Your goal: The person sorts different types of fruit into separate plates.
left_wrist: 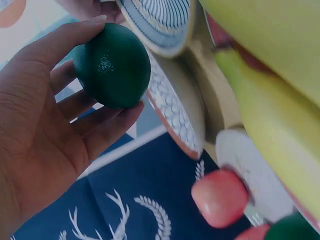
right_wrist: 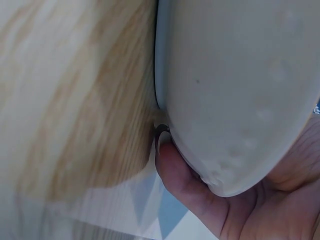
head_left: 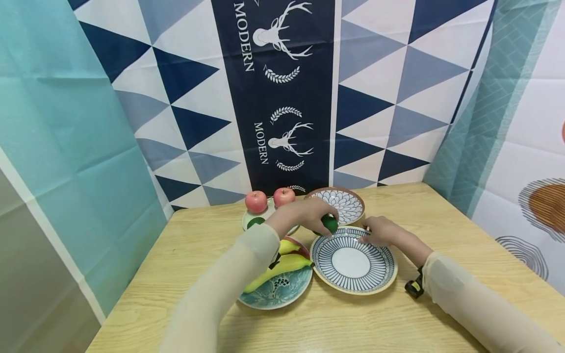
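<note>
In the head view my left hand (head_left: 309, 214) holds a dark green round fruit (head_left: 329, 224) above the far left rim of a blue-and-white striped plate (head_left: 350, 262). The left wrist view shows the thumb and fingers curled round this smooth, glossy fruit (left_wrist: 114, 65); its exact kind is unclear. My right hand (head_left: 380, 231) grips the striped plate at its far right rim. From the right wrist view, one fingertip (right_wrist: 172, 157) is tucked beneath the plate's pale underside (right_wrist: 240, 90), close to the tabletop.
Left of the striped plate, a teal plate (head_left: 269, 306) bears bananas (head_left: 282, 267) and something dark red. Farther back, a pale plate (head_left: 244, 221) carries two apples (head_left: 256, 201) and another green fruit (head_left: 256, 222). A brown-rimmed patterned dish (head_left: 342, 205) stands behind the striped plate.
</note>
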The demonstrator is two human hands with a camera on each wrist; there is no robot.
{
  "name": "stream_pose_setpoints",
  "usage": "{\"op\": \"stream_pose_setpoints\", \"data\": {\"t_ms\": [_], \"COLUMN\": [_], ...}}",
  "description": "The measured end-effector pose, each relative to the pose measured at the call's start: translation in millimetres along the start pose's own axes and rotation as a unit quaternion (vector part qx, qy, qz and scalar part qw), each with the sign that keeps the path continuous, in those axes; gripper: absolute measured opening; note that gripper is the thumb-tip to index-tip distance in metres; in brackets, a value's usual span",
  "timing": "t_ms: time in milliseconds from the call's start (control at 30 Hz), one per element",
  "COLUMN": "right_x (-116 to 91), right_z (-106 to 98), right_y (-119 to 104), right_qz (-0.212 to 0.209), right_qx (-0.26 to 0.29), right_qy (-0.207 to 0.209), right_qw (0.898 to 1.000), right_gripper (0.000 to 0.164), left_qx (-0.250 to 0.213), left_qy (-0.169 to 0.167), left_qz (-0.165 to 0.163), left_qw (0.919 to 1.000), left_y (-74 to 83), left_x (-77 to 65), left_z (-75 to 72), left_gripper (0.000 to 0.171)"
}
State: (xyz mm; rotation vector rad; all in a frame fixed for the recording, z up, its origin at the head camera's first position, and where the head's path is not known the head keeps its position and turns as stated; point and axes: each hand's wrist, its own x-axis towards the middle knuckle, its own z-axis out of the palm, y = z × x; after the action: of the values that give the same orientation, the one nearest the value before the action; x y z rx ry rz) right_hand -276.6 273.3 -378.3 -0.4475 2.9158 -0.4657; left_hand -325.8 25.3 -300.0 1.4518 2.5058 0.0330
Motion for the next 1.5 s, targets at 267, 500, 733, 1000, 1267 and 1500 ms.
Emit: {"op": "stream_pose_setpoints", "data": {"t_ms": [267,500,733,1000,1267,1500], "right_x": [-0.9,-2.1,-1.8,-1.7,-4.6,-5.0], "right_z": [-0.6,-2.1,-1.1,-0.2,-1.4,-2.3], "right_y": [2.7,1.5,2.9,4.3,3.3,2.9], "right_qz": [-0.012,-0.022,-0.035,-0.027,-0.025,-0.031], "right_qx": [0.007,0.003,-0.001,0.004,0.0,-0.002], "right_qy": [-0.002,0.007,0.014,0.008,0.01,0.012], "right_qw": [1.0,1.0,0.999,1.0,1.0,0.999], "right_gripper": [0.026,0.033,0.035,0.032,0.035,0.037], "left_qx": [-0.002,-0.004,0.011,0.004,0.003,-0.003], "left_qy": [-0.021,-0.03,-0.038,-0.023,-0.021,-0.008], "left_qz": [0.017,0.002,-0.004,-0.012,-0.014,-0.003], "left_qw": [0.9996,0.9995,0.9992,0.9996,0.9997,1.0], "left_y": [22.0,31.4,34.2,33.9,32.9,32.3], "left_x": [21.4,33.8,42.2,41.6,44.8,41.2], "left_z": [11.2,20.5,31.8,34.6,37.8,38.7], "left_gripper": [0.042,0.044,0.044,0.048,0.047,0.047]}}
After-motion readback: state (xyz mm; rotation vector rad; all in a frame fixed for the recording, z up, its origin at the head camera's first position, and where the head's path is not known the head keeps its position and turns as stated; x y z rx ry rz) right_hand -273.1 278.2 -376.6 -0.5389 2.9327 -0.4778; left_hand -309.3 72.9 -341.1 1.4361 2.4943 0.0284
